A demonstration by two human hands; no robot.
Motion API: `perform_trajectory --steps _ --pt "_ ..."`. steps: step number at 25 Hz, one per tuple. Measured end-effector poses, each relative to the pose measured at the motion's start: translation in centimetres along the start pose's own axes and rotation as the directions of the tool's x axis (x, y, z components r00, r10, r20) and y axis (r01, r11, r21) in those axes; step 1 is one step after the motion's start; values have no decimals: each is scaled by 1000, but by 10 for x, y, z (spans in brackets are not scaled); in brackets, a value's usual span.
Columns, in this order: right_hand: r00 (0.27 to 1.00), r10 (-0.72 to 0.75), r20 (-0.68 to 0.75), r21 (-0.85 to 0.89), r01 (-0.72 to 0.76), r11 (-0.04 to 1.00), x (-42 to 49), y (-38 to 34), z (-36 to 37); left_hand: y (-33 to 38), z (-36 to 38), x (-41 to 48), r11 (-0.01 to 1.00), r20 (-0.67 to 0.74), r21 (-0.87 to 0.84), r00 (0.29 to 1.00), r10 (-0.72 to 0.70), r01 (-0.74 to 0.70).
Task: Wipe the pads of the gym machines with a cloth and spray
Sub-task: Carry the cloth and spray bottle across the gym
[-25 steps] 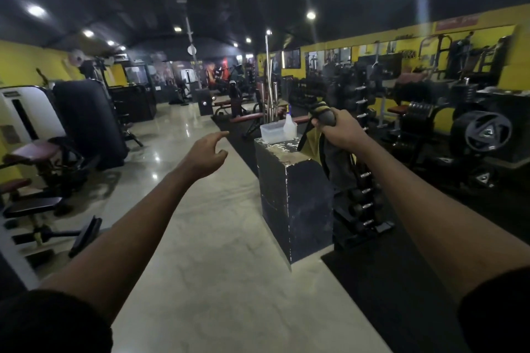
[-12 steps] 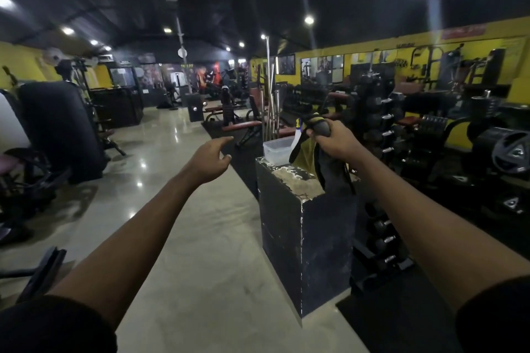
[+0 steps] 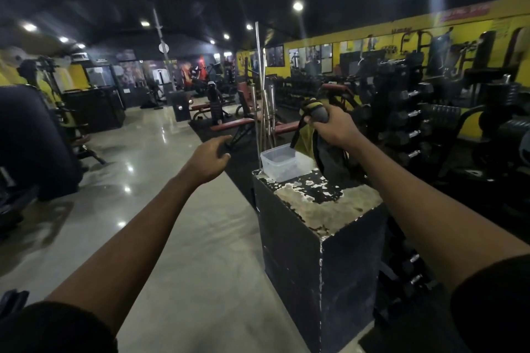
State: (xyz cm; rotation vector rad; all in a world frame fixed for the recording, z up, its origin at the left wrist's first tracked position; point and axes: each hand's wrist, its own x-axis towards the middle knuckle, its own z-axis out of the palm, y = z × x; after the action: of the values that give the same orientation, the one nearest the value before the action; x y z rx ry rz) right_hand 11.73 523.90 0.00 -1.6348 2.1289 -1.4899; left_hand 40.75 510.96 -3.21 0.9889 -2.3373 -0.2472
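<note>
While your right grip (image 3: 334,129) was clamped round the bunched top of the cloth (image 3: 317,112), the rest of it hung straight down, long axis upright. It hung over the far end of the box (image 3: 315,209), just right of the tub (image 3: 279,163). That put the cloth a little right of centre in the frame.

No spray showed; if one stood there, the cloth or your hand hid it.

The nearest pad I could make out, a red bench (image 3: 232,124), lay left of that grip at about its height, beyond the box. Its long axis ran across the frame.

Your left grip (image 3: 205,159) sat nearer the bench in the picture, fingers loosely apart, holding nothing, palm down. Both arms were stretched forward. I judged the cloth would need to go left and onward to reach the pad.
</note>
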Motion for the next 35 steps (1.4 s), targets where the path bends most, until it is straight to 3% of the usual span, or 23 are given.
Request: perform_trajectory --steps 7,19,25,35 --pt "999 44 21 35 -45 998 150 48 70 -75 47 151 1000 8 -14 1000 -3 3" --pt "995 100 -23 -80 -101 992 378 157 211 -213 152 390 991 73 -111 994 85 -77" --pt "986 164 -32 -106 -166 980 443 251 277 -247 231 470 990 171 -121 981 92 -72" --pt "908 384 168 -210 -347 914 468 402 387 -284 366 527 992 369 -129 928 49 -1"
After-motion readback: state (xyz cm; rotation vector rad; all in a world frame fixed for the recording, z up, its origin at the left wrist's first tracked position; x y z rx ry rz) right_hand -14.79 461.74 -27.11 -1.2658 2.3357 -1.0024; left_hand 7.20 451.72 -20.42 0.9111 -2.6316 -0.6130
